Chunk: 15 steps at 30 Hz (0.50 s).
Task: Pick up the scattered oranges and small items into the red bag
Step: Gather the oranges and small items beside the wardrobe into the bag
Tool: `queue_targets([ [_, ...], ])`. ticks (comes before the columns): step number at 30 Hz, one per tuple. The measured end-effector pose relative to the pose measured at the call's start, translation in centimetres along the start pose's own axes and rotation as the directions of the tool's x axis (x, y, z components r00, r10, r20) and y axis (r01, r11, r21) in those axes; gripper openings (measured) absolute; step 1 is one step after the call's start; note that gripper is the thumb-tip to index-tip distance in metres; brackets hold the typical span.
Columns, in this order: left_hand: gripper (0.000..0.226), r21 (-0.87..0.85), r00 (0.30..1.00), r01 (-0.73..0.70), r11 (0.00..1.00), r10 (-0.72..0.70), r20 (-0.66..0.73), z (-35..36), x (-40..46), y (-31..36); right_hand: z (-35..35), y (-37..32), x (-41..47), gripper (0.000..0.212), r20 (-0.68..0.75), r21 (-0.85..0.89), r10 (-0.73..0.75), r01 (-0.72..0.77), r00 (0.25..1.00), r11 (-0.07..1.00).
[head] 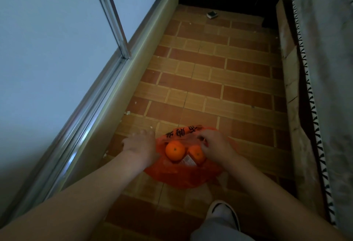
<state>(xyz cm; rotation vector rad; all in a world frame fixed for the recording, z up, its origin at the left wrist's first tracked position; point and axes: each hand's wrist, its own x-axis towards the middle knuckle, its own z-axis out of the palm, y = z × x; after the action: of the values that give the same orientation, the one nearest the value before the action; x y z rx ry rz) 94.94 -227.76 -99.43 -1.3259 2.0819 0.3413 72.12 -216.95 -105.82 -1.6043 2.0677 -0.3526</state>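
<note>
Bag: thin red plastic bag (183, 177) lies open on the tiled floor, between both hands.
Contents: two round oranges (175, 150) and a small packet (188, 161) inside.
Remaining item: small dark box (211, 14) far ahead, slightly right; right hand nearer.
Left hand (140, 148): spread, fingers relaxed, at the bag's left edge.
Right hand (214, 148): curled, seemingly pinching the rim.

On a brick-patterned floor (210, 80), the left hand (140, 146) and right hand (214, 148) hold open a red bag (183, 177) containing two oranges (175, 150) and a small packet (188, 160).
</note>
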Motion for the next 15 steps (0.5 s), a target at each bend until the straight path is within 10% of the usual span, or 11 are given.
queue_targets([
  [7,0.063,0.047,0.991,0.106,0.993,-0.109,0.073,1.1,-0.1,0.2,-1.8,0.5,-1.0,0.068,0.049,-0.383,0.32,-0.278,0.946,0.881],
  [15,0.049,-0.012,0.968,-0.095,0.995,0.089,-0.233,-0.7,-1.1,1.4,-1.5,-0.6,-1.8,0.026,0.053,-0.334,0.35,-0.314,0.935,0.889],
])
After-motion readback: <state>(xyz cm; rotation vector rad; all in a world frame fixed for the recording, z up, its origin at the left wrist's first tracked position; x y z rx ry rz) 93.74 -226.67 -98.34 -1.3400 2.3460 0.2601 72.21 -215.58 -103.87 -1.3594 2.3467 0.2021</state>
